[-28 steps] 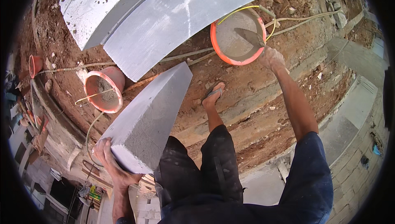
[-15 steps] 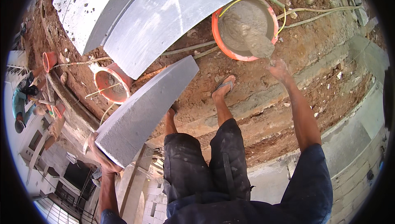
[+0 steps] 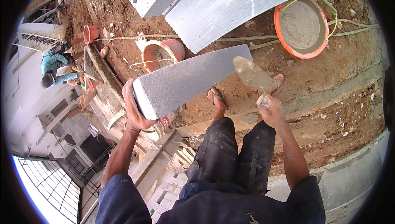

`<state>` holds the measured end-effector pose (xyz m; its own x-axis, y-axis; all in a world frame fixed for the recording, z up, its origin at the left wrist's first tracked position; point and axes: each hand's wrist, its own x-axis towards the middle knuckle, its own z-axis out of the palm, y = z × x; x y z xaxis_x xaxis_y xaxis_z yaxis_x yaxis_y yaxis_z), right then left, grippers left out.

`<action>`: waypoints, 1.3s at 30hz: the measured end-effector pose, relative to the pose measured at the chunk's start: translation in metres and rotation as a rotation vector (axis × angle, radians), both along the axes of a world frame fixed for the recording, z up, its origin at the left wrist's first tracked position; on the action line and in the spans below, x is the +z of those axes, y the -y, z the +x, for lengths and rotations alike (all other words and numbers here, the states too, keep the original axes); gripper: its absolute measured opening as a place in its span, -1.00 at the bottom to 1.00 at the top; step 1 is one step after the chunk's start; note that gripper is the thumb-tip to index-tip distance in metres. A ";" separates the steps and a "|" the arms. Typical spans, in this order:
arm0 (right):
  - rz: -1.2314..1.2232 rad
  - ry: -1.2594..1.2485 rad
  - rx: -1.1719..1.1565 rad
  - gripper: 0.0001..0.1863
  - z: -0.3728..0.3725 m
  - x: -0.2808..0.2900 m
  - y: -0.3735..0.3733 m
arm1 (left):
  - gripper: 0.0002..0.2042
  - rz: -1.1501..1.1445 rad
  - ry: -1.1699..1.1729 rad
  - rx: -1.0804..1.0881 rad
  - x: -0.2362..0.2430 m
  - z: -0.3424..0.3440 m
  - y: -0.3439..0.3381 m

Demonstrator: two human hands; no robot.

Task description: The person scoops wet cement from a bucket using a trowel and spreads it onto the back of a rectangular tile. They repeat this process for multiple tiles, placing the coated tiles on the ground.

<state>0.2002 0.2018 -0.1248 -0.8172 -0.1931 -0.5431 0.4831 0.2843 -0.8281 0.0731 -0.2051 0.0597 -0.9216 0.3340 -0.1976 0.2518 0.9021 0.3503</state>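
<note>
My left hand [image 3: 135, 113] grips the near end of a long grey block [image 3: 189, 75], fingers wrapped over the end face. In my right hand [image 3: 270, 113] is a trowel [image 3: 249, 71] loaded with wet grey mortar, held just off the right side of the block. An orange bucket [image 3: 279, 28] of mortar, with a yellow handle, sits at the upper right. Beyond the block lies a wide curved grey slab [image 3: 242, 5], and a smaller orange bucket [image 3: 176, 51] stands between them at the left.
A co-worker in a turquoise top [image 3: 57, 63] bends over at the far left, near another small orange bucket [image 3: 91, 34]. Hoses [image 3: 119, 38] cross the reddish dirt. A white bucket [image 3: 154, 132] sits under the block's near end. A concrete ledge [image 3: 349, 170] runs along the lower right.
The trowel has lifted out of the mortar bucket with a load and moved down-left toward the block. The view has shifted, bringing more of the co-worker into sight.
</note>
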 end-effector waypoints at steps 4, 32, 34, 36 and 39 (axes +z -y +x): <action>0.181 -0.202 -0.136 -0.75 -0.003 0.044 0.147 | 0.15 0.037 0.014 -0.038 -0.002 -0.016 0.003; 0.280 0.103 0.060 -0.67 -0.013 0.093 0.195 | 0.10 0.236 -0.019 0.113 -0.017 0.027 0.058; 0.278 -0.098 0.067 -0.66 -0.006 0.132 0.217 | 0.12 0.206 -0.011 0.114 -0.015 0.026 0.049; 0.202 -0.025 0.200 -0.67 -0.016 0.178 0.221 | 0.11 0.171 -0.006 0.123 -0.014 0.028 0.045; -0.046 0.183 0.300 -0.74 -0.030 0.220 0.203 | 0.11 0.218 -0.020 0.162 -0.017 0.031 0.052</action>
<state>0.1706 -0.0015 0.0957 -0.6103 -0.4373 -0.6605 0.5252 0.4009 -0.7506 0.1043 -0.2576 0.0423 -0.9694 0.2148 -0.1189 0.1192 0.8350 0.5372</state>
